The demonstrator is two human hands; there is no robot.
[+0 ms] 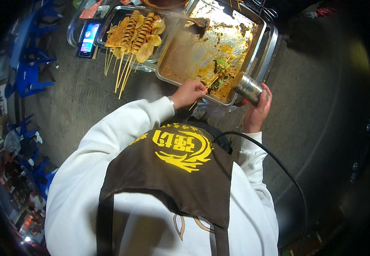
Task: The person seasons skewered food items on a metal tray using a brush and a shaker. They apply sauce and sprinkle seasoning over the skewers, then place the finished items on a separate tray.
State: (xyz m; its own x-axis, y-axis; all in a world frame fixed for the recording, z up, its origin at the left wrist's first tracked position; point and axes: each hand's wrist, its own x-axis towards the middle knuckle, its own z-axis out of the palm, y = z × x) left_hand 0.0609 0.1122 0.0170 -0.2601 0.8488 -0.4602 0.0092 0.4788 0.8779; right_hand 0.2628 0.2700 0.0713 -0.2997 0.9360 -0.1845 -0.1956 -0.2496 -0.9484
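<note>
My left hand [189, 94] pinches a thin wooden skewer [211, 84] at the near edge of a metal tray [172, 78]. The skewer's upper end reaches a heap of leafy greens and other food [221, 72] in the tray's near right corner. In my right hand [258, 107] is a metal shaker canister [249, 89], tilted with its top towards the greens. Whether anything falls from it I cannot tell. Brown and orange seasoning coats much of the tray floor. A brush with a wooden handle [185, 17] lies across the tray's left rim, its dark head inside.
Left of the seasoned tray, a smaller tray [101, 38] holds spiral-cut potato skewers [130, 32] and flat slices, their sticks jutting over the near edge. A lit phone [89, 38] lies beside it. Blue plastic stools [31, 75] stand at far left. A black cable [284, 169] loops past my right arm.
</note>
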